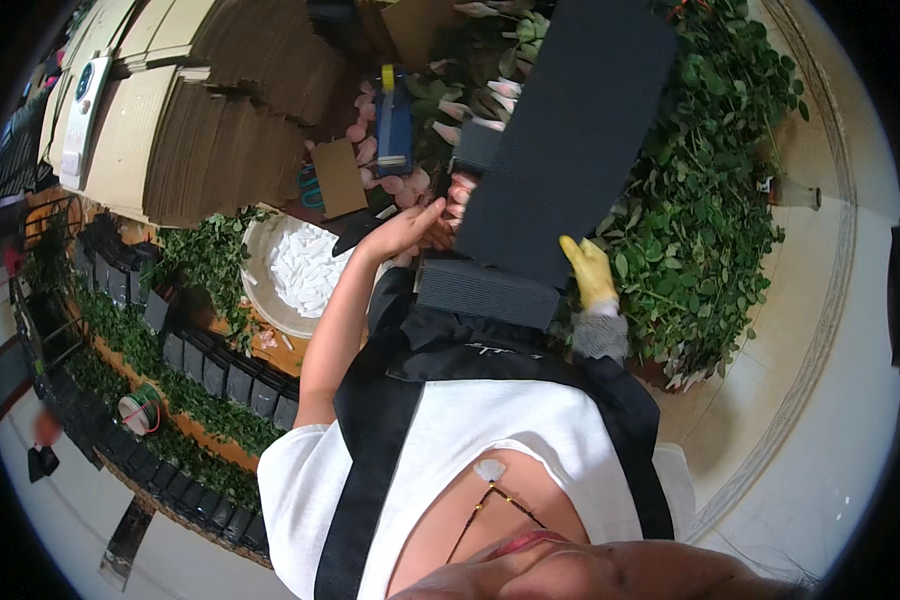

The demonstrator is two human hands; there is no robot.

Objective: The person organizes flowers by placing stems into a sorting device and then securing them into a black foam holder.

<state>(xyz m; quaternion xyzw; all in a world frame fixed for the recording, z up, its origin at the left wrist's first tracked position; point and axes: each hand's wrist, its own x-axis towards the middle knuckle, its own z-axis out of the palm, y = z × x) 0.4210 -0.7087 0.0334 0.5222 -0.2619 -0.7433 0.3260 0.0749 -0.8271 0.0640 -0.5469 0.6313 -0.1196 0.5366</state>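
Observation:
A large black corrugated cardboard sheet (580,130) lies tilted in front of me, over a bunch of roses. My right hand (592,272), in a yellow glove with a grey cuff, is closed on its lower right edge, thumb on top and the other fingers hidden. At the sheet's left edge, my bare left hand (415,228) is closed around pale pink rose heads (460,195), with some fingertips hidden. A stack of black corrugated sheets (487,292) rests against my apron, just below the big sheet.
Leafy green stems (695,220) are heaped on the right, near a glass bottle (795,193). To the left are a white basin (255,265) of small white pieces (305,270), flat cardboard stacks (220,150) and a blue box (394,130). Rows of black-wrapped bunches (225,370) stand lower left.

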